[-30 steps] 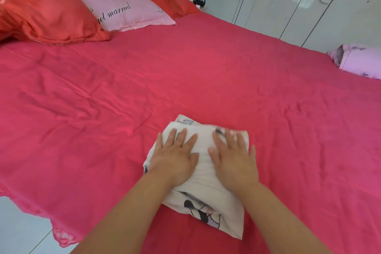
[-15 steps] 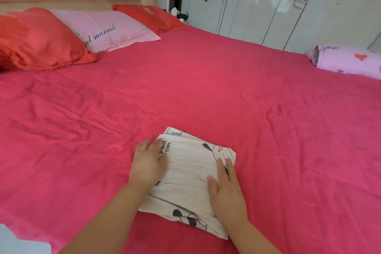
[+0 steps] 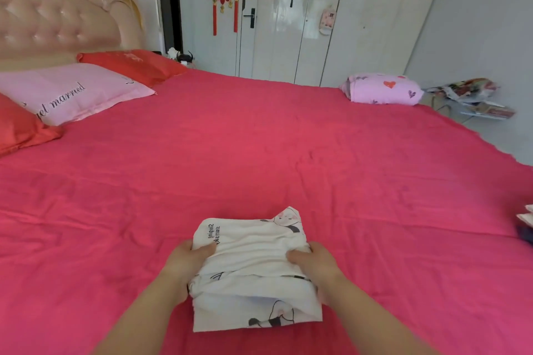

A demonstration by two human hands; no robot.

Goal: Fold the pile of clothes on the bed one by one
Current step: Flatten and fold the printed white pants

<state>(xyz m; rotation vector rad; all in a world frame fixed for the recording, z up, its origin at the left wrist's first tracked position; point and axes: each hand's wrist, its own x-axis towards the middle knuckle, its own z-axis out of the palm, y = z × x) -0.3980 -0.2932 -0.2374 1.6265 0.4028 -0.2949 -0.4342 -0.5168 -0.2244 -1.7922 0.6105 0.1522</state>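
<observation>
A folded white garment with black cartoon prints and small lettering sits near the front edge of the pink-red bed. My left hand grips its left side, thumb on top. My right hand grips its right side, thumb pressed into the cloth. The garment bunches between the two hands and its far end looks raised off the sheet. A sliver of other clothes shows at the right edge of the bed.
A pink pillow and red pillows lie at the padded headboard, far left. A pink rolled bundle with hearts sits at the far right corner of the bed. White wardrobe doors stand behind; bags lie on the floor.
My hands went from pressing flat on top of the garment to gripping its two sides, and it now bunches up between them. My head has tilted up, showing more of the room.
</observation>
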